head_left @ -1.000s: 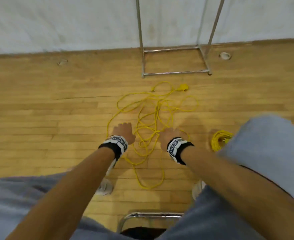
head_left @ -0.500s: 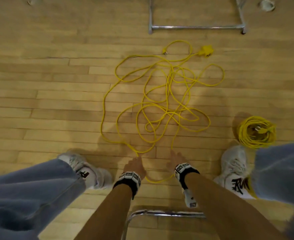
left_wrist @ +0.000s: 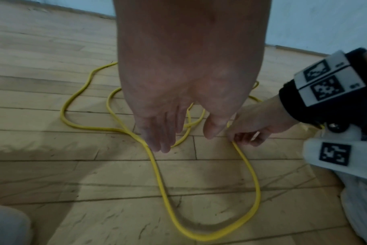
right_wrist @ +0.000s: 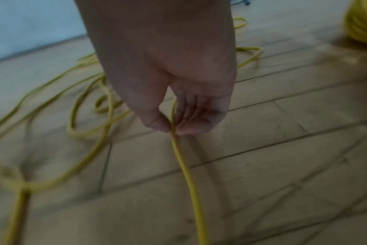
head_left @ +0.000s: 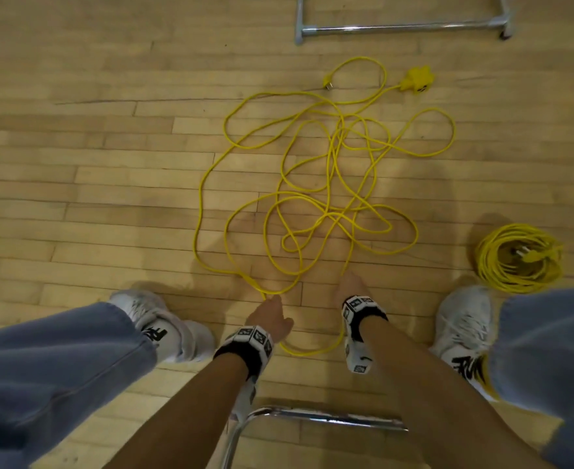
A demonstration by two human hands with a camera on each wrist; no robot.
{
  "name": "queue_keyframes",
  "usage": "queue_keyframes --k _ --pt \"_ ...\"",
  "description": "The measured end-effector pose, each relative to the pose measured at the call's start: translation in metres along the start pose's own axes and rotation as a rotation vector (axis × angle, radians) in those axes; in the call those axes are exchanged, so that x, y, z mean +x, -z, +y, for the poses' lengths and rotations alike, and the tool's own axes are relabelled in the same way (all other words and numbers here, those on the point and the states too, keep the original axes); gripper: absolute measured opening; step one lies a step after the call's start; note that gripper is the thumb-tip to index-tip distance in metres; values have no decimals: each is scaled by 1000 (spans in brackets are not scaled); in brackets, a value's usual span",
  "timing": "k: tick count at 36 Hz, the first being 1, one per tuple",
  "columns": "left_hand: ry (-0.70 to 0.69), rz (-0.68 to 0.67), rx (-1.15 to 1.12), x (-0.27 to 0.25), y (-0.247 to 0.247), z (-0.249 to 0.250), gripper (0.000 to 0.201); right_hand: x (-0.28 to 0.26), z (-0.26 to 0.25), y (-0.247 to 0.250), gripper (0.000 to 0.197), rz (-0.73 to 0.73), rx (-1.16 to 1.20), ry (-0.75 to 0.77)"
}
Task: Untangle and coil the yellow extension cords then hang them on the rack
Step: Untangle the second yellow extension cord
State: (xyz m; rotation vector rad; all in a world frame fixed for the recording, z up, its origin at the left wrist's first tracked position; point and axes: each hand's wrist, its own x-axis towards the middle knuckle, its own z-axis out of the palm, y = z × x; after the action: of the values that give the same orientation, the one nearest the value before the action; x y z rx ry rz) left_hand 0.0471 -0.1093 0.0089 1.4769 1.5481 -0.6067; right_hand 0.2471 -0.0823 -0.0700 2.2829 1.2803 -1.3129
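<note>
Yellow tangled cord [head_left: 329, 184] – unsorted, pinched by right hand [right_wrist: 174, 116]; left hand [left_wrist: 174, 99] fingers straight, over it. Coiled cord [head_left: 519, 258] – finished, unhung; rack [head_left: 404, 27] bare.

Both hands [head_left: 272, 316] have dropped to the tangled cord [head_left: 329, 184] (right pinching).

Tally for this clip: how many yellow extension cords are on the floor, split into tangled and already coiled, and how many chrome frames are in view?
Tangled yellow cord: 1
Coiled yellow cord: 1
Chrome frames: 2, the rack base at the top and a bent tube at the bottom edge
Total: 4
</note>
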Motion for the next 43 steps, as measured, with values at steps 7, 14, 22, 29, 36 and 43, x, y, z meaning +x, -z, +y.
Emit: queue_keyframes --k 7,14,22,29,36,43 --pt "-27 92 -102 -10 32 36 55 -27 -34 58 16 -50 645 235" --pt "-89 243 -326 -38 118 70 37 -101 -86 171 22 270 709 668" --pt "-374 247 -841 -167 221 122 38 -247 -127 266 18 428 467 1100" --pt "-538 -84 -1279 -248 235 112 53 -339 -93 256 13 253 -5 1266" --pt "-623 28 -1145 -262 198 109 22 -305 -45 201 23 20 -92 1081" --pt "-823 81 -894 -296 186 94 37 -273 -41 231 35 -292 1170 453"
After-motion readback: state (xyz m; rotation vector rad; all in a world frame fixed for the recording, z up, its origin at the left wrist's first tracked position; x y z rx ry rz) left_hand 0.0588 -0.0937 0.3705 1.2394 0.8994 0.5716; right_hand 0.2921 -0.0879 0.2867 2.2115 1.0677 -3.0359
